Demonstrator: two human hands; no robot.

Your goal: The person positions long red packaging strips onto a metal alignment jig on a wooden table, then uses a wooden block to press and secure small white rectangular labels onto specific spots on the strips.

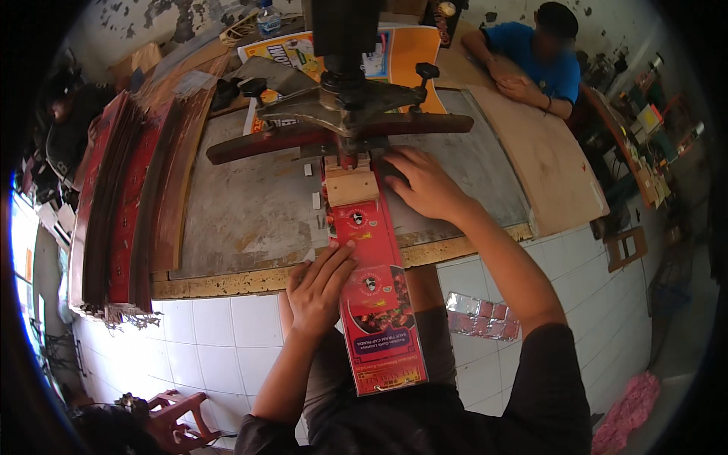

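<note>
My left hand [318, 287] lies flat, fingers spread, steadying the red carton strip [373, 282] across the desk's [250, 220] front edge; my right hand [426, 182] presses its top beneath the press [341, 121]. Most of the strip is still unfed.

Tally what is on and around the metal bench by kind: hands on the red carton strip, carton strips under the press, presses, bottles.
Hands on the strip: 2, left hand, right hand
Red carton strip: 1
Press: 1
Bottle: 1
Total: 5

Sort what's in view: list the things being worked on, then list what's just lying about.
In use:
left hand
right hand
red printed carton strip
wooden block
press with wooden lever

Lying about:
stack of red sheets
plastic bottle
orange poster
foil strip
</note>
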